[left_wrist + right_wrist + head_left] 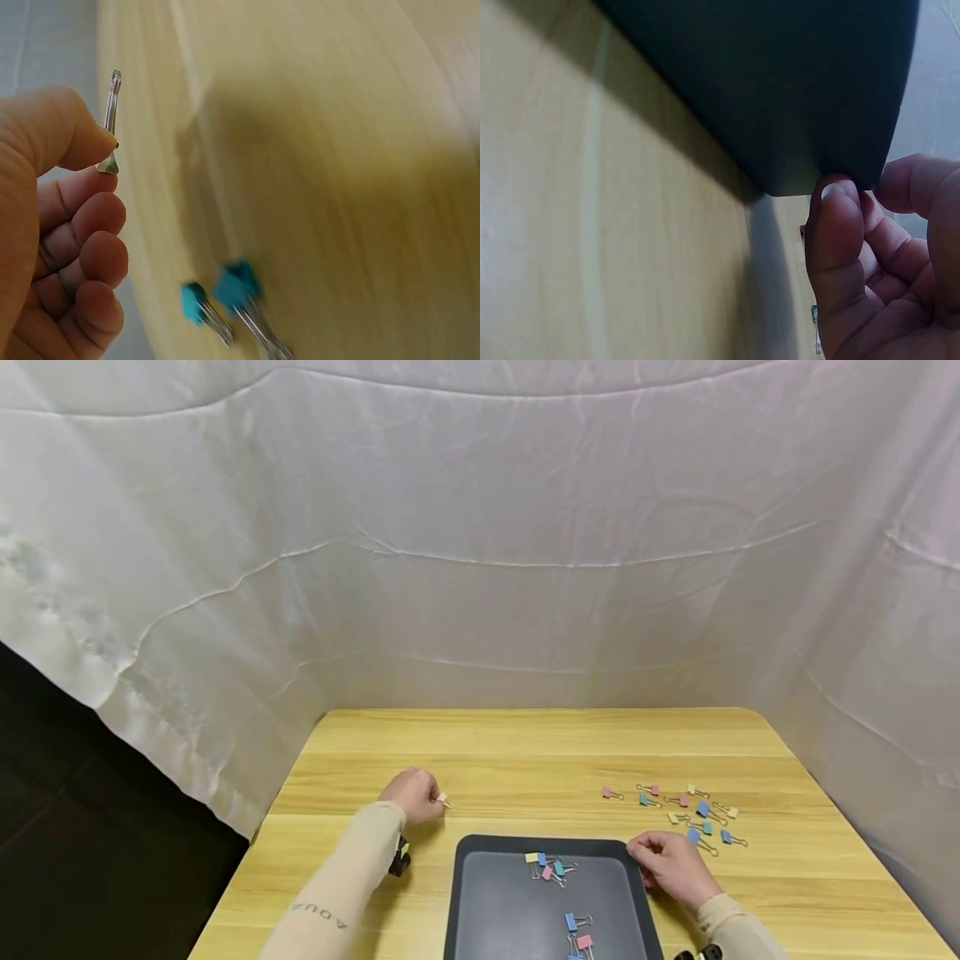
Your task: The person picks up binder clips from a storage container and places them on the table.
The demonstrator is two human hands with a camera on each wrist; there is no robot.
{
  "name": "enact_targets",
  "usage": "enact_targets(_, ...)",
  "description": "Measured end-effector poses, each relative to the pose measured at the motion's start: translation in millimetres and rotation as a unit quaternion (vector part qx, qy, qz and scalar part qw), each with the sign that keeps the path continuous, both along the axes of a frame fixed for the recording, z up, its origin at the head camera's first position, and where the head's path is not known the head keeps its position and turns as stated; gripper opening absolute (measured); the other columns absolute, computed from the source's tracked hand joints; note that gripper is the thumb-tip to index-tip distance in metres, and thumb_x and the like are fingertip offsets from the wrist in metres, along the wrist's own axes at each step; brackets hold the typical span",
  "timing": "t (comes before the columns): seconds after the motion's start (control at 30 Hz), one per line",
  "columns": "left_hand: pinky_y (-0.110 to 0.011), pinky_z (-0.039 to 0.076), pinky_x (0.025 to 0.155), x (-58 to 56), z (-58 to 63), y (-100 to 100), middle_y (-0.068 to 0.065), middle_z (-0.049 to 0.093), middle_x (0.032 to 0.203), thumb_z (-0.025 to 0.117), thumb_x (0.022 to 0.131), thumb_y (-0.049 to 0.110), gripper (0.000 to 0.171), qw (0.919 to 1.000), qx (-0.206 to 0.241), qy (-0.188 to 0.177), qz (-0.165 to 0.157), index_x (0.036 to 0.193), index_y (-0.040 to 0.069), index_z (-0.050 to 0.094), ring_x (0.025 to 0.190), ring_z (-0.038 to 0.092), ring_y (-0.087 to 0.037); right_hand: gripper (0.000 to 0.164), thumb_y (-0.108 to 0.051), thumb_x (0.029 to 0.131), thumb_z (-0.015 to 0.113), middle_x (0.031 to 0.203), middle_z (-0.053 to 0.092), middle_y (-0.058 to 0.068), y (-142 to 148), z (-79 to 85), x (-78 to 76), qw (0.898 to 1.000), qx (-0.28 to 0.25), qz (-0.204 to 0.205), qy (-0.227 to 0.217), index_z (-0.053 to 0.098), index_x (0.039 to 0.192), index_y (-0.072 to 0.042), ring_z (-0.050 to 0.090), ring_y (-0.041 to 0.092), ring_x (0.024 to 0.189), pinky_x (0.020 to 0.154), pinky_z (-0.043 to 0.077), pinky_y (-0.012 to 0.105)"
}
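My left hand (412,795) is over the left part of the table, pinching a small pale yellow binder clip (109,163) between thumb and index finger, its metal handles pointing away from the fingers. Two teal binder clips (238,283) lie on the wood below that hand in the left wrist view; in the head view they do not show. At the far right corner of the dark grey tray (498,906), my right hand (673,867) pinches the rim between thumb and fingers. Blue, yellow, teal and pink binder clips (552,872) lie in the tray in two groups.
Several loose binder clips (696,828) in pink, teal, yellow and blue are scattered on the wooden table (525,777) beyond and right of the tray. A pale curtain (525,610) hangs behind the table and along its sides.
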State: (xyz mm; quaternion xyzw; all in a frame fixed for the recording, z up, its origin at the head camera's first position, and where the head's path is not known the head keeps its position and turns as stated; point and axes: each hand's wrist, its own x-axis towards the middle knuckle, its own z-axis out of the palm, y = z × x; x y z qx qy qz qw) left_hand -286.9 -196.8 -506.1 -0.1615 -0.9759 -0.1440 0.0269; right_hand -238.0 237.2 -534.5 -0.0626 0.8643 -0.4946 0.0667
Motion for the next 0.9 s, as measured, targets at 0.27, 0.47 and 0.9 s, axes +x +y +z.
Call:
enact_targets(0.27, -0.025, 0.037, 0.051, 3.2, -8.0, -22.2, 0.008, 0.052, 0.06, 0.066, 0.072, 0.019, 0.02, 0.9986, -0.025, -0.016, 0.043, 0.055, 0.019, 0.056, 0.052, 0.041, -0.008, 0.014, -0.014, 0.086, 0.061, 0.06, 0.055, 0.006, -0.2, -2.0, -1.1, 1.0, 0.0, -0.006, -0.004, 0.066, 0.087, -0.002, 0.054, 0.017, 0.051, 0.047, 0.049, 0.029)
enact_targets(0.47, -0.028, 0.044, 0.059, 4.4, -9.8, -28.2, 0.008, 0.058, 0.07, 0.068, 0.077, 0.024, 0.011, 0.9977, -0.038, -0.012, 0.055, 0.068, 0.018, 0.066, 0.062, 0.05, -0.009, 0.015, -0.016, 0.087, 0.062, 0.061, 0.056, 0.007, -0.6, -0.3, -0.7, 1.0, -0.005, -0.008, -0.008, 0.067, 0.088, -0.001, 0.054, 0.017, 0.052, 0.048, 0.05, 0.029)
enact_targets(0.9, -0.029, 0.049, 0.066, 18.1, 6.0, -26.9, 0.001, 0.064, 0.083, 0.067, 0.082, 0.021, 0.017, 0.9991, 0.007, 0.002, 0.041, 0.093, 0.008, 0.071, 0.073, 0.058, -0.011, 0.02, -0.019, 0.087, 0.061, 0.062, 0.056, 0.007, -2.5, 3.7, 2.1, 1.0, 0.001, -0.004, -0.004, 0.066, 0.09, 0.0, 0.055, 0.018, 0.053, 0.048, 0.049, 0.03)
